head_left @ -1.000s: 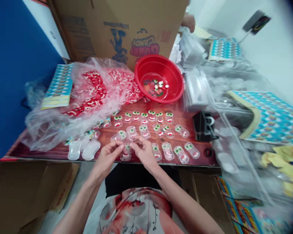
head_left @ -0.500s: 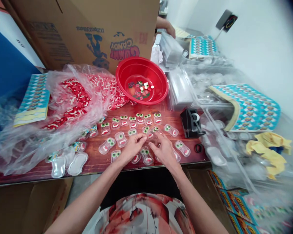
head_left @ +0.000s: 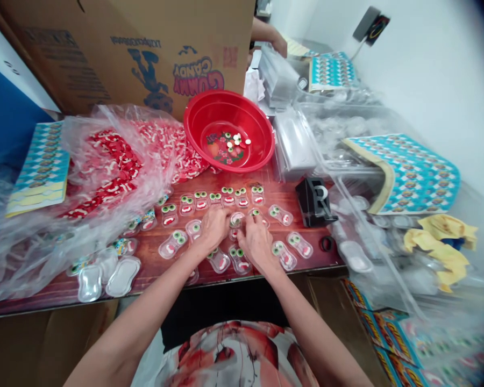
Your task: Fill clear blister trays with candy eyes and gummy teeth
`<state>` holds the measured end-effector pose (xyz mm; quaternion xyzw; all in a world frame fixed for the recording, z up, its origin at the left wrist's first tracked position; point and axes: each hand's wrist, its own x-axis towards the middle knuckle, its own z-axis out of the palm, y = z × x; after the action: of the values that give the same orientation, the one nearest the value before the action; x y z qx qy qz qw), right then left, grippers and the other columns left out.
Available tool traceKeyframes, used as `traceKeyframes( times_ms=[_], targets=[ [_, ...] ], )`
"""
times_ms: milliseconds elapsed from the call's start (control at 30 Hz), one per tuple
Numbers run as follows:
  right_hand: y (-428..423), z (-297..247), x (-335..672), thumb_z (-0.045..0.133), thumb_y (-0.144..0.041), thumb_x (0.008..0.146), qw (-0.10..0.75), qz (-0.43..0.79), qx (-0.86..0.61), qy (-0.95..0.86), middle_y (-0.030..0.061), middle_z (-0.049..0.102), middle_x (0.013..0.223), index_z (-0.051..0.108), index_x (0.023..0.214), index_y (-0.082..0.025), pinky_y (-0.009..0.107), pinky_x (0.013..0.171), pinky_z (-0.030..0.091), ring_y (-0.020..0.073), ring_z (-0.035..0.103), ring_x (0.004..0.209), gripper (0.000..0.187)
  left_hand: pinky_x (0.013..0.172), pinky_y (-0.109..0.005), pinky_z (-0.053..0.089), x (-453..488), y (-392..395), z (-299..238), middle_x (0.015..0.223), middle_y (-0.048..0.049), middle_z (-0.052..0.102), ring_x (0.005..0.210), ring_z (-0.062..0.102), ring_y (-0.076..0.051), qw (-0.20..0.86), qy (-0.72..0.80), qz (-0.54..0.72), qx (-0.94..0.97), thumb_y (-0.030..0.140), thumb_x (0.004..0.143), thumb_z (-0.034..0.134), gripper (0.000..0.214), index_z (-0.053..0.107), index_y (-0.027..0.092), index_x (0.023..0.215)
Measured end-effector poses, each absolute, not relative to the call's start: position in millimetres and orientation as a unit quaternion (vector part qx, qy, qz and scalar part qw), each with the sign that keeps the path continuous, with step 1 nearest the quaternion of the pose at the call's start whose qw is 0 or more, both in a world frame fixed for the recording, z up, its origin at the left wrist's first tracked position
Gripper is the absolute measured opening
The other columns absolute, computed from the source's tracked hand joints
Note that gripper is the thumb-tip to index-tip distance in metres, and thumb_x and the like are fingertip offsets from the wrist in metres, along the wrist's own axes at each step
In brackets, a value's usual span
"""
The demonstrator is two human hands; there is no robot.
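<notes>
Several small clear blister shells with green eye and red-white mouth candies (head_left: 172, 243) lie in rows on the red-brown table (head_left: 44, 293). My left hand (head_left: 213, 228) and my right hand (head_left: 255, 239) rest knuckles-up among them, fingers curled down onto one shell (head_left: 236, 220) between the fingertips. What the fingers pinch is hidden. Two empty clear shells (head_left: 121, 275) lie at the near left edge.
A red bowl (head_left: 228, 130) with a few candies stands behind the rows. A plastic bag of red-white candies (head_left: 116, 161) lies left, a cardboard box (head_left: 145, 48) behind. A black tape dispenser (head_left: 315, 201), clear trays and blue sticker sheets (head_left: 417, 174) fill the right. Another person's hand (head_left: 272, 40) shows at the back.
Both hands moved forward from the table's near edge into the rows and lowered onto a shell. The view shifted, so the scene slid left.
</notes>
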<state>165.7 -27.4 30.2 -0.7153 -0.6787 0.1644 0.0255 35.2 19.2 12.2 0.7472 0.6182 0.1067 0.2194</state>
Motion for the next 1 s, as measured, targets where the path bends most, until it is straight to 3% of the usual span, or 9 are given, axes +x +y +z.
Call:
traceKeyframes(
  times_ms=[200, 500, 700, 1000],
  targets=[
    [-38, 31, 157, 0.055, -0.035, 0.093, 0.009, 0.167, -0.728, -0.665, 0.0146, 0.06, 0.122, 0.055, 0.119, -0.017, 0.032, 0.077, 0.051, 0.0256, 0.066, 0.099, 0.031, 0.082, -0.034, 0.05, 28, 14, 15, 0.099, -0.0135, 0.077, 0.094, 0.07, -0.027, 0.222, 0.662, 0.057, 0.713, 0.02, 0.086, 0.046, 0.035, 0.075, 0.017, 0.103],
    [-38, 32, 145, 0.052, -0.033, 0.095, 0.001, 0.138, -0.719, -0.681, 0.0166, 0.059, 0.118, 0.055, 0.117, -0.013, 0.032, 0.078, 0.052, 0.0269, 0.065, 0.105, 0.03, 0.08, -0.031, 0.049, 22, 23, 30, 0.097, -0.0116, 0.077, 0.093, 0.069, -0.024, 0.288, 0.656, 0.028, 0.697, 0.017, 0.085, 0.047, 0.032, 0.077, 0.016, 0.095],
    [-35, 36, 141, 0.052, -0.03, 0.095, -0.009, 0.146, -0.712, -0.687, 0.0178, 0.06, 0.119, 0.055, 0.12, -0.011, 0.032, 0.081, 0.052, 0.0266, 0.065, 0.104, 0.031, 0.076, -0.029, 0.048, 20, 26, 33, 0.09, -0.0099, 0.076, 0.085, 0.068, -0.022, 0.295, 0.647, 0.024, 0.702, 0.034, 0.089, 0.056, 0.027, 0.077, 0.017, 0.091],
    [-26, 34, 142, 0.05, -0.024, 0.094, -0.01, 0.127, -0.699, -0.704, 0.019, 0.059, 0.12, 0.054, 0.119, -0.011, 0.032, 0.077, 0.051, 0.0273, 0.063, 0.104, 0.029, 0.079, -0.031, 0.048, 24, 31, 31, 0.098, -0.0106, 0.077, 0.093, 0.069, -0.024, 0.278, 0.666, 0.038, 0.691, 0.037, 0.092, 0.055, 0.03, 0.076, 0.017, 0.095]
  ],
)
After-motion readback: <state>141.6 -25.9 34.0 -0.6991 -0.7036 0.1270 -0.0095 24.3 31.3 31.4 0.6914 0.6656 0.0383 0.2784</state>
